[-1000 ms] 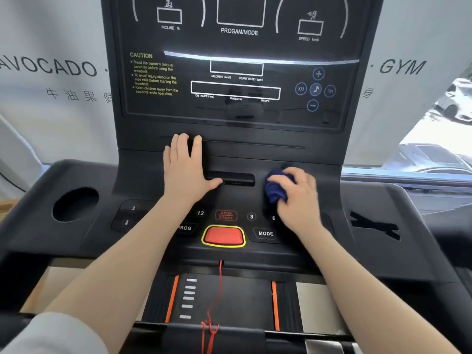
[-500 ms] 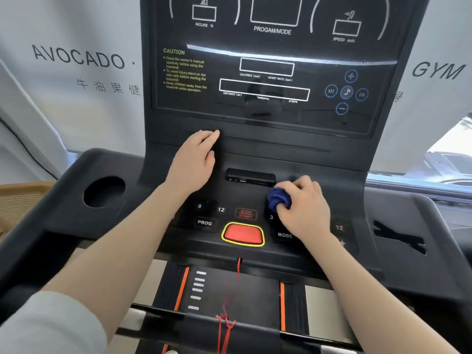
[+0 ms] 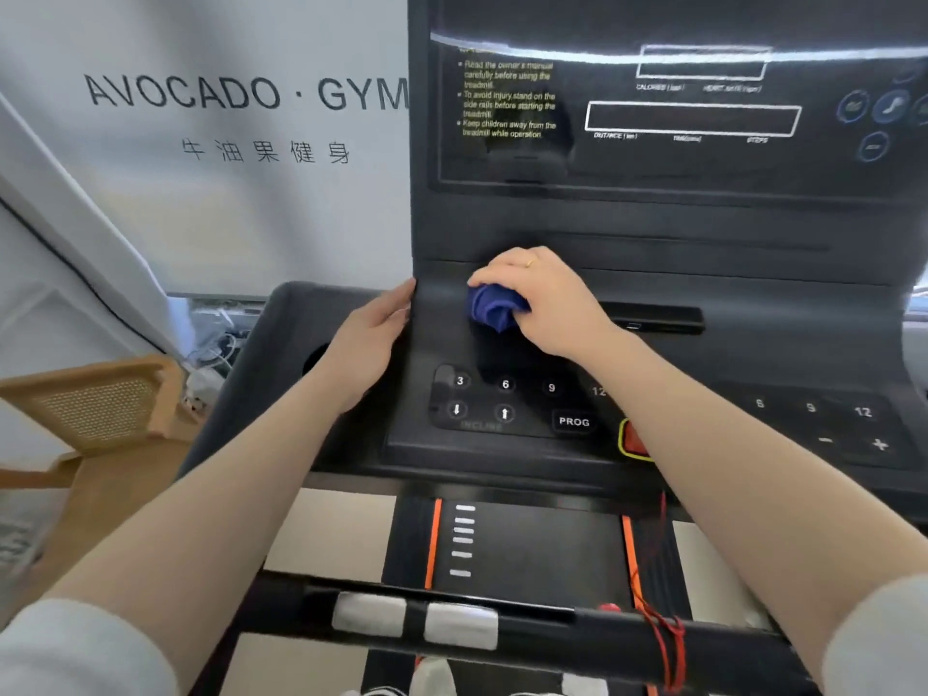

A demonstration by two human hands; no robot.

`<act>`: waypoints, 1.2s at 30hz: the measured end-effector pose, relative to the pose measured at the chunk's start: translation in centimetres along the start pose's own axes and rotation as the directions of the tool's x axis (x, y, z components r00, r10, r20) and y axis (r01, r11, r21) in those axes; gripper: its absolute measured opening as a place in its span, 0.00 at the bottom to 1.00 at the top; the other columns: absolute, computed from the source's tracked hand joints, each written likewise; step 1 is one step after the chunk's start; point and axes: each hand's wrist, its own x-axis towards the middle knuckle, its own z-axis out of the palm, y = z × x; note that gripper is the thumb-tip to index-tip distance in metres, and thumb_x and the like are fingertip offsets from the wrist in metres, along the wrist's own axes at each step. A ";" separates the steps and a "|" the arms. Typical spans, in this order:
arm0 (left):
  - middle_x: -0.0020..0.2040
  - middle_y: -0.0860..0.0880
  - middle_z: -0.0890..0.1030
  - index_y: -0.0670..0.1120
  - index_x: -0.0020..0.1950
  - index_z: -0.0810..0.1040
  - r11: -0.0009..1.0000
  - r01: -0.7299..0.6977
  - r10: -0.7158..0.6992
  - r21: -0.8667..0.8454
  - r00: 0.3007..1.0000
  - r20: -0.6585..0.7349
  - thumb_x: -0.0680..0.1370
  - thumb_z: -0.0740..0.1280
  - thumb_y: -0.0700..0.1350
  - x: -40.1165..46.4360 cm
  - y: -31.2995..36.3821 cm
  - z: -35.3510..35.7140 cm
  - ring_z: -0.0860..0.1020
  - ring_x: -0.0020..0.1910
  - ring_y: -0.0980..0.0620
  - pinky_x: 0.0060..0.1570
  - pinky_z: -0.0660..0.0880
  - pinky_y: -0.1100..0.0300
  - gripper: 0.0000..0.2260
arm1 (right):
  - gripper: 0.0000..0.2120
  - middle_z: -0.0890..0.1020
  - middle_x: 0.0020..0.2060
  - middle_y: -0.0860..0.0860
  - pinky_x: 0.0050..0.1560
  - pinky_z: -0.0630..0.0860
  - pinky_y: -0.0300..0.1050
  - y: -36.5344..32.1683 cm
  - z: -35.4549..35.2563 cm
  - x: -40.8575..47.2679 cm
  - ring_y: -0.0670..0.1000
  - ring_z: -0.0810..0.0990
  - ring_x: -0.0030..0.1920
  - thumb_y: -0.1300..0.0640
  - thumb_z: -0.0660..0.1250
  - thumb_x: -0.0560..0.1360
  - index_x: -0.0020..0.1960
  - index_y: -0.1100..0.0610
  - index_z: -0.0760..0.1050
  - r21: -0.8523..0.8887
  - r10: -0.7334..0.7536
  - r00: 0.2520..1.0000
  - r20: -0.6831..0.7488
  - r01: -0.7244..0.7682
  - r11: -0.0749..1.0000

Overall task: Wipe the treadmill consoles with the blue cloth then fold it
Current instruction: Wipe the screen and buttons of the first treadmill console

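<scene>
Head view: right hand (image 3: 547, 303), fingers curled around bunched dark-blue cloth (image 3: 494, 306), presses it on black treadmill console (image 3: 653, 253) at its left end. Left hand (image 3: 374, 339), fingers straight, rests on console's left edge. Unwiped keypad probably lies below the cloth.

The blue cloth (image 3: 494, 307) bunched under my right fingers (image 3: 489, 279) looks soft and matt, creased into thick folds. The console deck (image 3: 452, 339) beneath them is matt dark plastic, smooth and dull. Above my fingers the display panel (image 3: 668, 128) is glossy, with a bright streak of glare across it. Out past my left fingers (image 3: 401, 301), a chair (image 3: 95, 401) of pale wood has a woven, mesh-like panel.
</scene>
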 end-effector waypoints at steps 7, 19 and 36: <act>0.61 0.53 0.75 0.43 0.70 0.68 0.981 0.020 -0.003 -0.195 0.996 0.088 0.80 0.55 0.36 0.4 0.1 -1.0 0.74 0.61 0.56 0.62 0.68 0.65 0.17 | 0.23 0.80 0.53 0.53 0.56 0.70 0.51 -3.8 3.1 -1.5 0.58 0.75 0.52 0.69 0.60 0.66 0.57 0.56 0.78 0.090 -0.088 0.990 0.107 0.078 0.993; 0.71 0.55 0.68 0.49 0.73 0.64 0.994 -0.004 0.026 -0.112 0.980 0.196 0.80 0.55 0.47 0.4 -1.3 -1.4 0.65 0.70 0.58 0.73 0.56 0.56 0.20 | 0.22 0.79 0.55 0.54 0.56 0.66 0.46 -6.0 4.2 -1.6 0.60 0.75 0.52 0.61 0.56 0.67 0.58 0.53 0.78 -0.016 -0.005 0.999 0.036 0.006 1.000; 0.74 0.59 0.62 0.55 0.71 0.67 0.992 -0.107 0.097 0.066 0.985 0.143 0.82 0.54 0.51 -1.2 -0.9 -0.7 0.59 0.72 0.62 0.73 0.52 0.60 0.18 | 0.25 0.71 0.65 0.48 0.67 0.56 0.40 -0.9 0.9 -7.3 0.59 0.66 0.67 0.75 0.60 0.70 0.58 0.53 0.79 0.129 0.085 0.992 0.094 -0.096 0.987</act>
